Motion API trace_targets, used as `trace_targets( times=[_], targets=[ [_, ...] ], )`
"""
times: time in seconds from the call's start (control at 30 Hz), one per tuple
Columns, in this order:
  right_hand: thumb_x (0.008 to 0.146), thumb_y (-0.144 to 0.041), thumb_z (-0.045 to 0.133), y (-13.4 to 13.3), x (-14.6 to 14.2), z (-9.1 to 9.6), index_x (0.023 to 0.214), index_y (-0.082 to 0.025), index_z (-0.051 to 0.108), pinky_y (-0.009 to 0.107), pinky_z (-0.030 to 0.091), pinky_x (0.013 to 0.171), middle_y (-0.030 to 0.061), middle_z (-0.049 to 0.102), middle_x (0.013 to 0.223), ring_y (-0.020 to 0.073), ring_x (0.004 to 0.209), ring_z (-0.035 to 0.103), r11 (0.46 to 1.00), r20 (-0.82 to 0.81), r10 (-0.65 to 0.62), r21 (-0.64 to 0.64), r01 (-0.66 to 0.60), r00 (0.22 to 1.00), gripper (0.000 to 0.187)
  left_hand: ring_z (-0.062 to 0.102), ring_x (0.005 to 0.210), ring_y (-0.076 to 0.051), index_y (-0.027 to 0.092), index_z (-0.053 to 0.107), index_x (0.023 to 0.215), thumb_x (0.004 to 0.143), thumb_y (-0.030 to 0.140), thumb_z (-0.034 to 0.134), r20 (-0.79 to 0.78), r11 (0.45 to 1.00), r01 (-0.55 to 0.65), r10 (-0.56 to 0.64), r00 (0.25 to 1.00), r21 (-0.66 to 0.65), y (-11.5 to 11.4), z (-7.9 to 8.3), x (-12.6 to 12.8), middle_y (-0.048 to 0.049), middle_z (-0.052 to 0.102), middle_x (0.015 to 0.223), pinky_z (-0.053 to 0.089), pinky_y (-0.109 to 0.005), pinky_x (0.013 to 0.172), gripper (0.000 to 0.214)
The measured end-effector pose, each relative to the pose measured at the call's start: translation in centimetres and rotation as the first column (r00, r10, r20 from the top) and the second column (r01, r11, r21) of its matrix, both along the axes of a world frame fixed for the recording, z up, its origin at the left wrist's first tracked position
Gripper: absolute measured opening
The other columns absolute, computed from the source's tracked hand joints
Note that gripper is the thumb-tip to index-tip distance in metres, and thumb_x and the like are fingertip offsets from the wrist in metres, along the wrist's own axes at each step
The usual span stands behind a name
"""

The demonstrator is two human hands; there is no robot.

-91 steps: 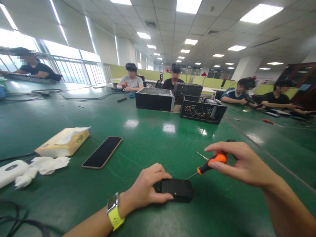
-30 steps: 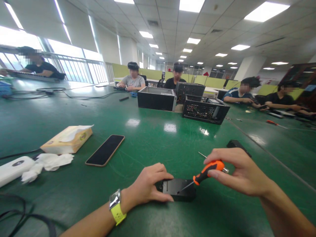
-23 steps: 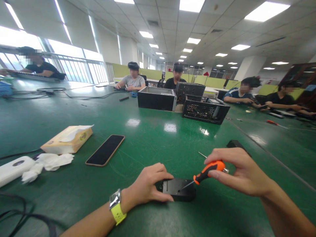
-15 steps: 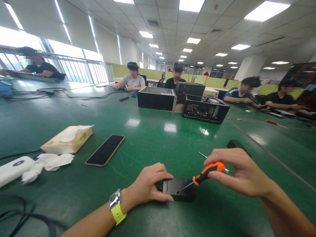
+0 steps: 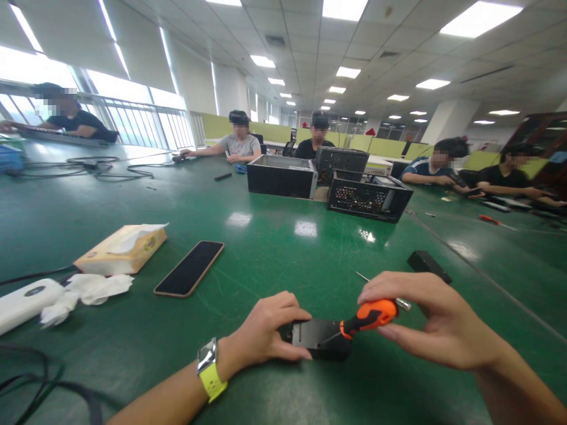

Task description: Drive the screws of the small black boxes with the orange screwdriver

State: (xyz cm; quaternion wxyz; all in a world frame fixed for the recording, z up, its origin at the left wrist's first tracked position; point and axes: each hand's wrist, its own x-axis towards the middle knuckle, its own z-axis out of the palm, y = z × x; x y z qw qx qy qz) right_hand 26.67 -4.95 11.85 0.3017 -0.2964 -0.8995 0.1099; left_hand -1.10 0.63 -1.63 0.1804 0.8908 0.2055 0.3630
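A small black rectangular box (image 5: 330, 349) lies on the green table, its left end between the thumb and fingers of my left hand (image 5: 270, 330). My right hand (image 5: 434, 321) grips an orange and black screwdriver (image 5: 372, 314) by its handle. The screwdriver slants down to the left, its thin shaft over the box's top face near a slot. Whether the tip sits in a screw is too small to tell. A thin metal shaft also sticks out past the right fingertips, and a metal end shows behind the handle.
Another black block (image 5: 429, 265) lies beyond my right hand. Left of centre are a phone (image 5: 189, 268), a tissue pack (image 5: 121, 251), crumpled tissue (image 5: 95, 289) and a white device (image 5: 29, 304). Black computer cases (image 5: 281, 179) stand farther back; several people sit around the table.
My right hand has turned the screwdriver, and its handle sits slightly lower and to the left. My left hand and the box stay put. Across the table, a person's arm has reached out toward cables.
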Motion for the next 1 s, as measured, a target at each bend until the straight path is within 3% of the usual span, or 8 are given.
trace_targets(
  times=[0.07,0.23,0.37,0.5,0.57,0.7,0.83,1.0],
  targets=[
    [0.083,-0.029,0.07,0.1,-0.4,-0.4,0.096,-0.022,0.062,0.028,0.049,0.063,0.0026,0.069,0.081,0.0163,0.07,0.064,0.999,-0.045,-0.02,0.03,0.021,0.999,0.017,0.057,0.074,-0.019,0.016,0.07,0.104,0.076,0.06,0.074,0.004,1.0,0.002,-0.002,1.0,0.004,0.0,0.0,0.0,-0.0064,0.062,0.083,0.043,-0.026,0.062,0.052],
    [0.076,-0.046,0.076,0.4,-0.9,-1.2,0.064,-0.021,0.05,0.025,0.034,0.046,-0.0038,0.05,0.054,0.0107,0.049,0.046,0.984,-0.112,-0.088,0.146,0.104,0.99,0.038,0.056,0.074,-0.019,0.015,0.07,0.104,0.077,0.061,0.073,0.003,1.0,0.009,-0.009,1.0,0.005,0.1,0.0,0.0,-0.0071,0.062,0.083,0.043,-0.027,0.062,0.054],
    [0.082,-0.03,0.071,0.2,-0.5,-0.3,0.093,-0.02,0.064,0.027,0.048,0.062,0.0025,0.067,0.078,0.0149,0.068,0.062,0.999,-0.058,-0.005,0.039,0.007,0.998,0.016,0.055,0.073,-0.019,0.015,0.07,0.105,0.078,0.064,0.069,0.009,1.0,0.013,-0.013,1.0,0.01,0.1,0.0,0.0,-0.0068,0.061,0.082,0.042,-0.026,0.061,0.056],
    [0.087,-0.021,0.063,0.1,0.0,0.5,0.113,-0.022,0.063,0.029,0.05,0.081,0.0054,0.071,0.102,0.0177,0.092,0.065,0.998,0.023,0.051,-0.047,-0.05,0.998,0.026,0.055,0.072,-0.019,0.015,0.07,0.105,0.08,0.067,0.064,0.016,1.0,0.009,-0.01,1.0,0.015,0.1,-0.1,0.0,-0.007,0.061,0.082,0.042,-0.026,0.061,0.058],
    [0.085,-0.027,0.067,0.3,0.0,0.3,0.095,-0.019,0.064,0.026,0.048,0.068,0.0031,0.069,0.084,0.0149,0.075,0.063,1.0,0.029,-0.009,-0.007,0.009,1.0,0.013,0.055,0.072,-0.019,0.015,0.071,0.105,0.081,0.069,0.062,0.015,1.0,0.005,-0.006,1.0,0.012,0.1,-0.1,0.0,-0.0071,0.061,0.081,0.042,-0.026,0.061,0.06],
    [0.081,-0.041,0.072,0.3,-0.3,-0.2,0.061,-0.019,0.049,0.025,0.028,0.046,-0.0046,0.047,0.053,0.0092,0.048,0.04,0.982,0.032,-0.096,0.166,0.09,0.995,0.037,0.056,0.072,-0.019,0.015,0.071,0.103,0.081,0.071,0.059,0.004,1.0,0.0,0.0,1.0,0.005,0.1,-0.1,0.1,-0.0076,0.062,0.081,0.041,-0.027,0.061,0.062],
    [0.086,-0.027,0.065,-0.1,-0.1,0.2,0.09,-0.018,0.063,0.025,0.042,0.059,0.0016,0.064,0.076,0.013,0.066,0.056,0.998,0.075,-0.049,0.054,0.045,0.996,0.01,0.056,0.071,-0.02,0.015,0.072,0.102,0.081,0.072,0.059,-0.006,1.0,-0.002,0.002,1.0,0.01,0.2,-0.2,0.1,-0.0076,0.061,0.078,0.039,-0.027,0.06,0.062],
    [0.087,-0.023,0.065,-0.2,0.8,0.5,0.107,-0.022,0.063,0.027,0.047,0.074,0.0036,0.069,0.094,0.0157,0.084,0.063,0.999,0.085,-0.009,-0.042,0.013,0.996,0.02,0.056,0.072,-0.02,0.014,0.071,0.104,0.081,0.072,0.059,-0.002,1.0,0.003,-0.003,1.0,0.022,0.3,-0.4,0.1,-0.0084,0.062,0.08,0.04,-0.027,0.061,0.063]
  ],
)
